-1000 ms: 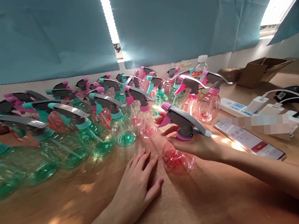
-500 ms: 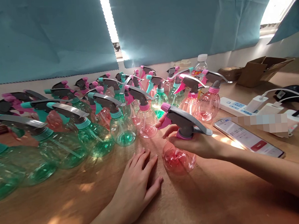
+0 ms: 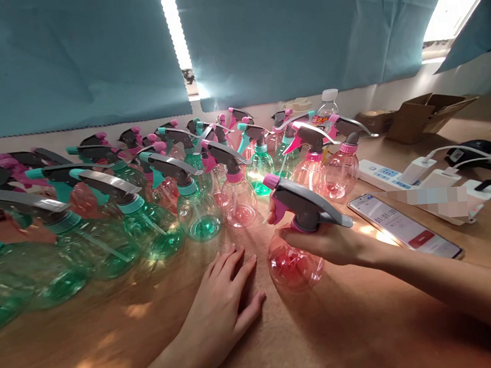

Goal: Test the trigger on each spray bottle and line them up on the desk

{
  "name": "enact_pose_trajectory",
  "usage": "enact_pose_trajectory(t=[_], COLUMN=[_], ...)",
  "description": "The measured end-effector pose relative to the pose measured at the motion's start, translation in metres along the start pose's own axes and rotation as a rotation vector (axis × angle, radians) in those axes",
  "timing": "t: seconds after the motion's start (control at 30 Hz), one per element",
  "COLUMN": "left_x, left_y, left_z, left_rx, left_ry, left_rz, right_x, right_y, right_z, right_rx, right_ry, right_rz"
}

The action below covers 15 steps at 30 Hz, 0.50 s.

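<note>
The right hand [image 3: 331, 244] has its fingers curled around the pink bottle [image 3: 296, 270], near and right of centre on the table [image 3: 307, 342], the left hand [image 3: 222, 298] lies empty, fingers part-spread, and uneven trigger [image 3: 279, 207] pressure could tip the bottle.

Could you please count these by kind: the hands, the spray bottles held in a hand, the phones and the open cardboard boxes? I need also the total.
Left hand and right hand: 2
Held pink spray bottle: 1
Phone: 1
Open cardboard box: 1
Total: 5
</note>
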State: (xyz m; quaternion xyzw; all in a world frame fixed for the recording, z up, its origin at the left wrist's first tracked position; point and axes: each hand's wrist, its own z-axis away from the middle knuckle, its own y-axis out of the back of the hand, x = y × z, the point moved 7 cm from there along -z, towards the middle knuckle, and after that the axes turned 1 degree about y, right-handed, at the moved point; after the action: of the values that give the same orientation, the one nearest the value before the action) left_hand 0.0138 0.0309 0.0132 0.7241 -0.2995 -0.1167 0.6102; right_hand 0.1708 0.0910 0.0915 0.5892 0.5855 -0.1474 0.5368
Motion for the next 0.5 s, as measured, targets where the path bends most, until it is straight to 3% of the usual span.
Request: enact_pose_trajectory(t=[0.3,0.5], left_x=[0.001,0.0], left_y=[0.0,-0.001], left_z=[-0.001,0.001], left_rx=[0.009,0.019], left_ry=[-0.011,-0.015], left_rz=[-0.005,-0.002], right_x=[0.015,0.007], right_y=[-0.003,-0.005], right_z=[0.0,-0.002], right_rx=[0.017,0.02], right_ry=[0.018,0.03], right_rz=[-0.048,-0.1])
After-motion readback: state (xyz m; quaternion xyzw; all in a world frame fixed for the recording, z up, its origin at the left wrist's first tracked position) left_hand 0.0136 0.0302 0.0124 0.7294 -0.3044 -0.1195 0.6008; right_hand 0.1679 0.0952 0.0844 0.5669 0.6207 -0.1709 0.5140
